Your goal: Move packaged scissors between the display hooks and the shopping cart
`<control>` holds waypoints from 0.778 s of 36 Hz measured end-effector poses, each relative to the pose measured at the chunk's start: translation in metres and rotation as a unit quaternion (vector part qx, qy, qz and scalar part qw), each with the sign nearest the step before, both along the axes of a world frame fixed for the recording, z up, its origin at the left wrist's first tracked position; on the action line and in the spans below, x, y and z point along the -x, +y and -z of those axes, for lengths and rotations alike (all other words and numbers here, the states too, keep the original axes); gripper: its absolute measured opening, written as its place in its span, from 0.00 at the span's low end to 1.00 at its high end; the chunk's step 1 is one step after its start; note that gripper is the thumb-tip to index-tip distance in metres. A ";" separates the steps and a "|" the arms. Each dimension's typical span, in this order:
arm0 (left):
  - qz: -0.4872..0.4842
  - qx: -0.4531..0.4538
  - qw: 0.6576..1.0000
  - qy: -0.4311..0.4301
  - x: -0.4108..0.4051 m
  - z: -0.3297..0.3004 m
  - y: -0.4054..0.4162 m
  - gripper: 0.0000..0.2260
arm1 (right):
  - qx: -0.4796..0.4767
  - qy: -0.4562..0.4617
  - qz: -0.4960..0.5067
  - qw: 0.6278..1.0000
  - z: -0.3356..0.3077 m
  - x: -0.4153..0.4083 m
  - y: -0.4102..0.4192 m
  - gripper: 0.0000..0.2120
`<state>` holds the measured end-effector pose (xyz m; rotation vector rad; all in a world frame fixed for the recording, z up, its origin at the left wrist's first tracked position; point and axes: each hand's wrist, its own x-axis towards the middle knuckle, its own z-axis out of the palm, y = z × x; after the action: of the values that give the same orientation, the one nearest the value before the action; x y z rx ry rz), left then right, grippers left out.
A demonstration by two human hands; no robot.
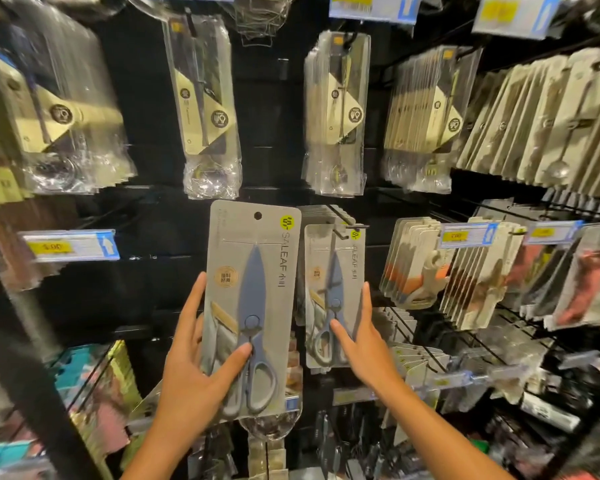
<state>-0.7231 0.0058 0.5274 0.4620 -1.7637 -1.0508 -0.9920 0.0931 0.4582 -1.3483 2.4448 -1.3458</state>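
I am holding a packaged pair of scissors [253,306] upright in front of the display wall, its grey card printed with "SALEAF" down the right side and its punched hang hole at the top free of any hook. My left hand [194,368] is grasping the lower left of that card, the thumb pressing across the front by the blue-grey handles and the fingers running up behind the left edge. Just to the right, a second identical scissors package [333,292] is hanging on a black display hook [347,225], with more of the same cards stacked behind it. My right hand [361,344] is reaching onto that hanging package, its grip released, straight fingers lying against the lower front and right edge of the card without closing round it. Above both packages, rows of clear-bagged utensils [205,105] on gold cards are hanging from higher hooks. To the right, carded kitchen tools [478,278] are hanging in dense rows, with blue and yellow price labels [468,235] clipped in front. Another price label [71,245] is showing at the left, blurred.
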 end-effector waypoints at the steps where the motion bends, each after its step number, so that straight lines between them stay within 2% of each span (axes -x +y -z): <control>1: 0.000 0.001 1.000 -0.002 0.001 0.000 0.000 0.45 | 0.001 -0.001 0.001 1.000 0.000 0.003 -0.005 0.44; 10: -0.019 0.015 1.000 0.000 0.007 -0.008 0.007 0.45 | -0.037 0.009 0.034 0.999 0.002 0.030 -0.037 0.45; 19: -0.041 0.033 0.999 0.004 0.016 -0.011 0.012 0.45 | -0.016 0.037 0.036 0.999 0.012 0.041 -0.037 0.44; 23: -0.038 0.024 0.999 0.002 0.022 -0.010 0.014 0.45 | 0.038 0.018 0.034 0.999 0.018 0.038 -0.023 0.43; 28: -0.029 0.020 0.999 0.000 0.032 -0.006 0.018 0.45 | 0.126 -0.051 -0.077 0.988 0.005 0.007 0.005 0.37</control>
<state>-0.7551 0.0241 0.5338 0.4856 -1.7567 -0.9739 -0.9989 0.0979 0.4537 -1.4433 2.1150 -1.6806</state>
